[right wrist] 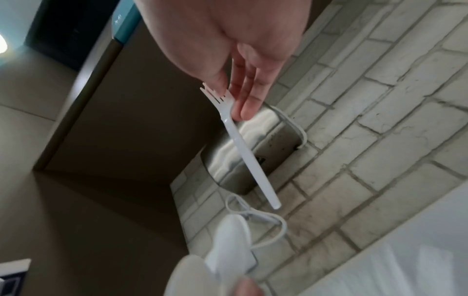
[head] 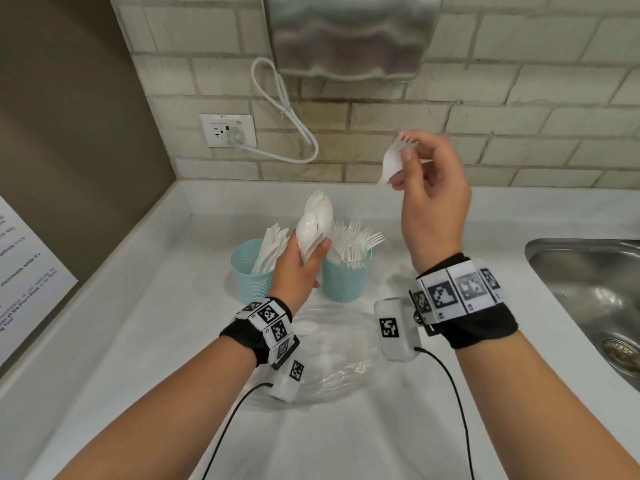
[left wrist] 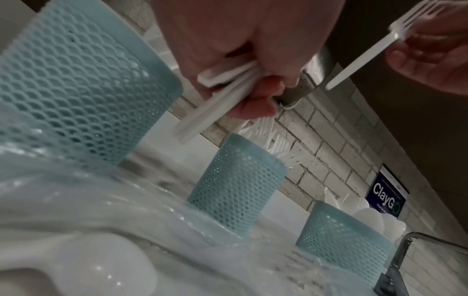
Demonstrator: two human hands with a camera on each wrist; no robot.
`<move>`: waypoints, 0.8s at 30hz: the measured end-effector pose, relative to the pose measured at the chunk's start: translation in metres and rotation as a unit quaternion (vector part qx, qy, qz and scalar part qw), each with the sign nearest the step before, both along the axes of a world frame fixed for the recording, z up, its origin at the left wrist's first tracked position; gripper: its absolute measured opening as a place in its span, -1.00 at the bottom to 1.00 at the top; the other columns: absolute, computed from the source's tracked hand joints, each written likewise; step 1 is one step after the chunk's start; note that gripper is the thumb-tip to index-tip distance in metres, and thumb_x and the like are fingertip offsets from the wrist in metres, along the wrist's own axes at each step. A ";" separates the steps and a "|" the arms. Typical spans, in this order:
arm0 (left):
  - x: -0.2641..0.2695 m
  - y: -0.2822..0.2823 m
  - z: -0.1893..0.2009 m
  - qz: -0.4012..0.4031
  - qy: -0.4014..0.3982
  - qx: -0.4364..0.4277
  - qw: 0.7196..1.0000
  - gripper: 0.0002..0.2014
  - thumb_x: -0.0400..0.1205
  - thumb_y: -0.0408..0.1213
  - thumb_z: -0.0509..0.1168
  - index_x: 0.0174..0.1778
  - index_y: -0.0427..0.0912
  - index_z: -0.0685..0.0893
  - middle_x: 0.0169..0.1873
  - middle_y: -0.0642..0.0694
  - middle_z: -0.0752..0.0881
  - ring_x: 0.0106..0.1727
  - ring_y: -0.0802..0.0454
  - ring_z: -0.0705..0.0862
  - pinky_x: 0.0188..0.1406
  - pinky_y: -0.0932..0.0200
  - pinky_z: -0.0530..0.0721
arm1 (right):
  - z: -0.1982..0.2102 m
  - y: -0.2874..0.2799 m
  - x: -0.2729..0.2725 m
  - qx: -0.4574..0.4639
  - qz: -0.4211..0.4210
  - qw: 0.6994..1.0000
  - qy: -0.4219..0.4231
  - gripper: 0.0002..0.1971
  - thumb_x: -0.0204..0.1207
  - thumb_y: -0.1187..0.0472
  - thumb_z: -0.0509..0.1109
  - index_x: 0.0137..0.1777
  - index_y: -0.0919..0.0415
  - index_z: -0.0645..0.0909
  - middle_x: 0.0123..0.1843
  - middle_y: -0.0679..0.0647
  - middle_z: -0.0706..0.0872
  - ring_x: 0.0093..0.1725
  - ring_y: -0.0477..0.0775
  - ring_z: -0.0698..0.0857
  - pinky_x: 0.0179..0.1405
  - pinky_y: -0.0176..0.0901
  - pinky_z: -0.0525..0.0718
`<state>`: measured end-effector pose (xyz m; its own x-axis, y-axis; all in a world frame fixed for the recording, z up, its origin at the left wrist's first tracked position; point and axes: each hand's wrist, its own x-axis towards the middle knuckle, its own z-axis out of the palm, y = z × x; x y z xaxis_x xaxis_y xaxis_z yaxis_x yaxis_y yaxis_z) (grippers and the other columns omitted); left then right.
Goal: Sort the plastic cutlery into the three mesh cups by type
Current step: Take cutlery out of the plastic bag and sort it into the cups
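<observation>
My left hand (head: 304, 261) grips a bundle of white plastic spoons (head: 313, 223) by their handles (left wrist: 215, 94), bowls up, between two teal mesh cups. The left cup (head: 247, 271) holds knives; the right cup (head: 344, 278) holds forks. A third cup (left wrist: 341, 230) with spoons shows only in the left wrist view. My right hand (head: 403, 166) is raised above the counter to the right of the cups. It pinches a white fork (right wrist: 238, 140) just below the tines, handle hanging down. One spoon (head: 306, 329) lies in clear plastic wrap (head: 332, 368).
A steel sink (head: 588, 289) is set into the counter at the right. A metal wall unit (head: 349, 36) hangs above, its white cord (head: 287, 112) running to an outlet (head: 228, 130). A brown side wall with a paper notice (head: 27, 268) closes the left.
</observation>
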<state>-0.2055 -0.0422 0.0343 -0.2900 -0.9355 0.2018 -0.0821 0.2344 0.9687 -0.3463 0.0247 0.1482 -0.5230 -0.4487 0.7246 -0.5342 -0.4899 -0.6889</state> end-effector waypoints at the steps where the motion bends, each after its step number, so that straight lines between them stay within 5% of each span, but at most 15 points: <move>1: 0.001 0.000 0.000 0.003 0.002 0.005 1.000 -0.76 0.64 -0.06 0.29 0.20 0.08 0.48 -0.14 0.08 0.65 -0.25 0.16 0.59 -0.52 0.35 0.61 | -0.006 -0.003 -0.004 0.015 -0.007 1.000 0.004 -0.82 0.62 0.27 0.26 0.10 0.03 0.63 0.01 0.19 0.69 -0.22 0.11 0.70 -0.25 -0.34 0.64; 7: 0.001 0.004 0.006 0.009 0.001 -0.006 1.000 -0.80 0.62 0.01 0.29 0.07 0.04 0.55 -0.24 0.13 0.65 -0.23 0.22 0.62 -0.48 0.34 0.64 | -0.077 -0.025 -0.015 0.226 -0.004 0.973 0.045 -0.83 0.59 0.21 0.31 0.05 0.04 0.73 -0.01 0.04 0.77 -0.14 0.01 0.72 -0.04 -0.01 0.73; 12: -0.007 0.004 0.006 -0.014 -0.008 -0.051 0.999 -0.79 0.59 -0.16 0.39 0.02 -0.08 0.51 -0.37 0.13 0.53 -0.39 0.21 0.52 -0.41 0.25 0.54 | -0.096 -0.021 -0.014 0.397 -0.018 0.905 0.154 -0.72 0.63 0.00 0.21 0.15 -0.08 0.73 0.25 -0.02 0.63 0.27 0.09 0.41 0.37 -0.11 0.36; 15: -0.014 0.005 0.007 -0.039 -0.033 -0.065 0.997 -0.68 0.58 -0.39 0.34 0.16 -0.06 0.39 -0.32 0.06 0.48 -0.30 0.11 0.50 -0.19 0.16 0.54 | -0.079 -0.009 -0.008 0.352 0.070 0.929 0.087 -0.50 0.54 -0.31 0.10 0.26 -0.09 0.66 0.18 -0.12 0.55 0.24 -0.03 0.33 0.39 -0.16 0.29; 19: -0.030 0.014 0.013 -0.095 -0.030 -0.078 0.992 -0.64 0.58 -0.48 0.30 0.12 -0.08 0.30 -0.19 0.07 0.51 -0.19 0.12 0.55 -0.23 0.26 0.59 | -0.072 -0.002 -0.004 0.345 0.166 0.921 0.072 -0.29 0.16 -0.33 0.49 0.32 -0.09 0.53 0.03 -0.21 0.40 0.11 -0.11 0.39 0.10 -0.46 0.41; 21: -0.044 0.020 0.015 -0.116 -0.020 -0.081 0.990 -0.67 0.56 -0.53 0.32 0.10 -0.16 0.37 -0.21 0.09 0.53 -0.21 0.20 0.56 -0.27 0.36 0.57 | -0.076 -0.004 -0.006 0.335 0.185 0.923 0.033 -0.27 0.03 -0.36 0.55 0.24 -0.14 0.57 0.13 -0.07 0.46 0.23 -0.03 0.52 0.25 -0.24 0.57; 24: -0.064 0.031 0.017 -0.158 -0.038 -0.093 0.982 -0.64 0.55 -0.53 0.33 0.26 -0.26 0.50 -0.13 0.13 0.61 -0.08 0.30 0.63 -0.15 0.48 0.59 | -0.079 -0.004 -0.013 0.292 0.229 0.927 -0.055 -0.44 0.12 -0.31 0.58 0.13 -0.17 0.68 0.23 0.21 0.62 0.25 0.12 0.66 0.31 0.11 0.65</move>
